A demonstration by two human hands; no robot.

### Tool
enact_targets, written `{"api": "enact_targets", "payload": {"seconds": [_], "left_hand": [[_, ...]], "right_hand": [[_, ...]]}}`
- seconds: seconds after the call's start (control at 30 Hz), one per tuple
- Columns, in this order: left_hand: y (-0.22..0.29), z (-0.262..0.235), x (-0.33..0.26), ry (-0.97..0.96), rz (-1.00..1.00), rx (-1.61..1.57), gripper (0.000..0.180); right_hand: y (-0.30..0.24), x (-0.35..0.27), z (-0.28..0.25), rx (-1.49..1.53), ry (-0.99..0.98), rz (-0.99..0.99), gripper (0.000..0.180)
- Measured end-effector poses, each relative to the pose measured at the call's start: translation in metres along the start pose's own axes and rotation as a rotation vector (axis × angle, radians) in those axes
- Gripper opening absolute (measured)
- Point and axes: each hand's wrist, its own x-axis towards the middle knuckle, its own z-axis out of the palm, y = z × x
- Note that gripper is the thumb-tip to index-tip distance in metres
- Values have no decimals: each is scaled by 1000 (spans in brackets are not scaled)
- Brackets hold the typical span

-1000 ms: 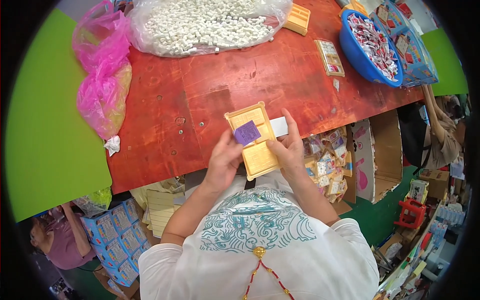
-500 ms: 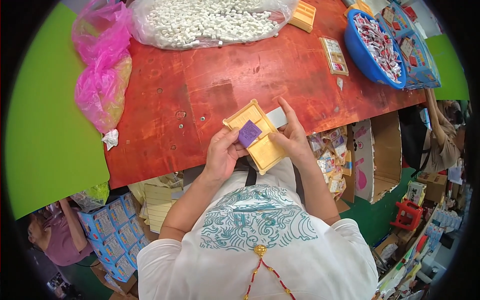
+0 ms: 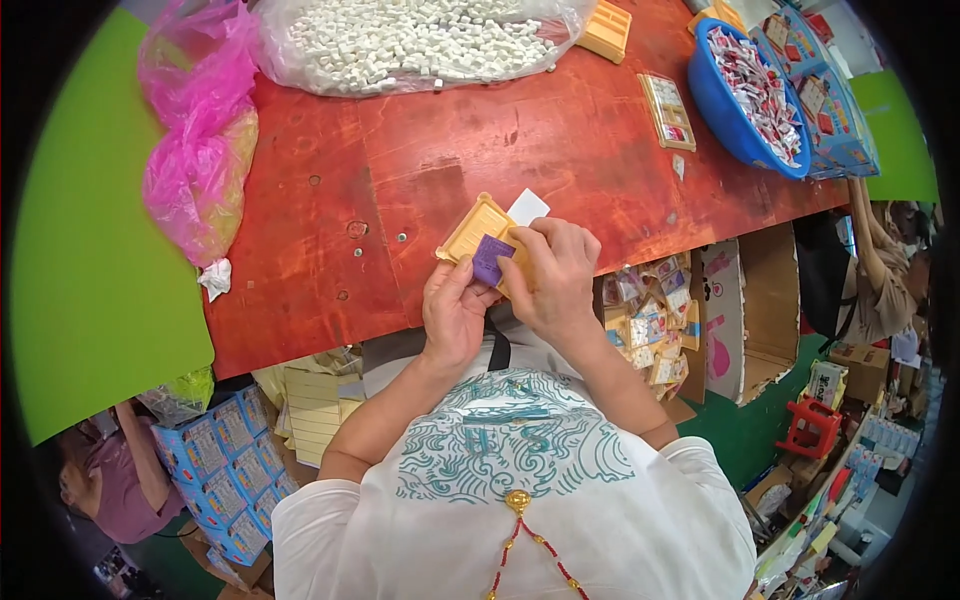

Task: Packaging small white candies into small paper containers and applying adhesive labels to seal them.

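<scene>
My two bare forearms rise from the lower edge and meet in front of my chest. My left hand (image 3: 455, 305) curls, thumb up. My right hand (image 3: 555, 270) arches over beside it, fingers bent, fingertips nearly touching.

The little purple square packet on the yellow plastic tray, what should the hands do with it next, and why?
Probably press the small purple square packet down flat into the yellow plastic tray. The right hand covers the tray's near end with its fingers at the packet, and the left hand holds the packet's lower edge. Whether it sits fully in a slot cannot be told.
</scene>
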Motion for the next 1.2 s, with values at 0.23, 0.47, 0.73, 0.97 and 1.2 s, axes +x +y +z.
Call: {"api": "enact_targets", "payload": {"seconds": [0.23,0.47,0.73,0.97,1.2], "left_hand": [[6,7,5,65,-59,8,33],[9,16,7,136,-98,83,33],[32,16,17,87,-277,244,32],[76,-3,13,28,-625,779,35],[74,10,-13,-174,333,1893,19]], "right_hand": [[10,2,19,-13,-15,1,28],[18,6,26,87,-71,75,16],[25,6,32,95,-77,94,15],[24,3,34,89,-93,73,17],[23,2,37,56,-86,-7,22]]}}
